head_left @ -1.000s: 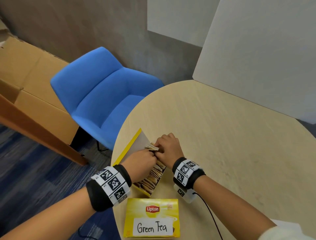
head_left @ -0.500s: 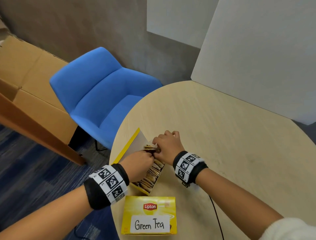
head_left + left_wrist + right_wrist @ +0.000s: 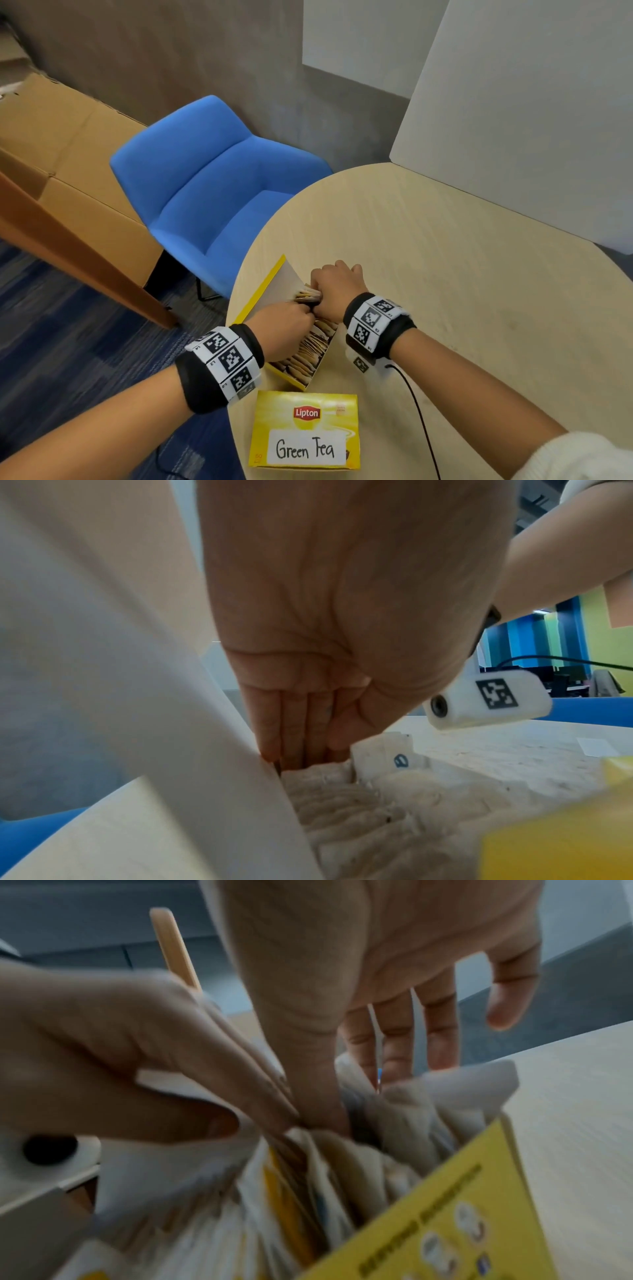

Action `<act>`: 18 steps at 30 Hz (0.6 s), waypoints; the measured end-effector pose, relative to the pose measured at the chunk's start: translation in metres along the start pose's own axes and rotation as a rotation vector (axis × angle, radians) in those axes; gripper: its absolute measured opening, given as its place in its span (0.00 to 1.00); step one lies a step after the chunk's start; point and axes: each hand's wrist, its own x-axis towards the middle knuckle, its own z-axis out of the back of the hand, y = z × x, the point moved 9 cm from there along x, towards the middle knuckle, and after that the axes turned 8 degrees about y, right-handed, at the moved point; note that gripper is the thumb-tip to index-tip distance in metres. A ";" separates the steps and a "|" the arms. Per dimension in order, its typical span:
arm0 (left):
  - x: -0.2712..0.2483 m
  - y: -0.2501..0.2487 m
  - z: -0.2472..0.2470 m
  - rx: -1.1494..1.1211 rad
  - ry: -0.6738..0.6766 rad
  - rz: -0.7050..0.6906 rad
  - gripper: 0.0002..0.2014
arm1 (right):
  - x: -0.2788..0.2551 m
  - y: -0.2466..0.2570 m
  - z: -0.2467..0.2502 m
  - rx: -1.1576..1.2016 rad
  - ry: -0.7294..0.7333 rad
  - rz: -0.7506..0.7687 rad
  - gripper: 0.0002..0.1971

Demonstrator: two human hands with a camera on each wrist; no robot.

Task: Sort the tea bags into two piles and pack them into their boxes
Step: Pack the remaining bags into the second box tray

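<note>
A: Where are the tea bags (image 3: 310, 353)?

B: Packed on edge in the open box (image 3: 310, 385), low and centre in the head view, on the round table (image 3: 445, 274). Its lid (image 3: 274, 291) tilts up toward the upper left. A small bunch of them sticks up at the box's far end.

A: And the hands?

B: Both are at that far end. The right hand (image 3: 337, 289) is clamped on the raised bunch: the right wrist view shows the thumb on one side and the fingers (image 3: 394, 1042) on the other, the little finger held clear. The left hand (image 3: 286, 320) reaches in from the lower left, its straight fingers (image 3: 291, 729) together and pushed down between the lid and the row of bags, thumb alongside. The 2 hands touch.

A: The other box?

B: A closed box (image 3: 305, 430) labelled "Green Tea" lies flat at the bottom of the frame, just beside the open one.

A: Anything else?

B: A blue chair (image 3: 212, 185) stands upper left of the table, with cardboard (image 3: 68, 147) at the far left.
</note>
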 end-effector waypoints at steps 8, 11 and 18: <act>0.001 -0.002 -0.002 0.020 0.007 -0.026 0.18 | -0.012 0.005 -0.001 -0.082 -0.049 0.028 0.07; -0.001 -0.003 -0.001 0.024 -0.001 -0.030 0.18 | -0.014 0.012 -0.005 -0.161 -0.016 0.000 0.06; -0.004 -0.002 -0.002 0.031 0.025 -0.014 0.17 | -0.006 0.014 0.005 -0.204 -0.013 -0.042 0.14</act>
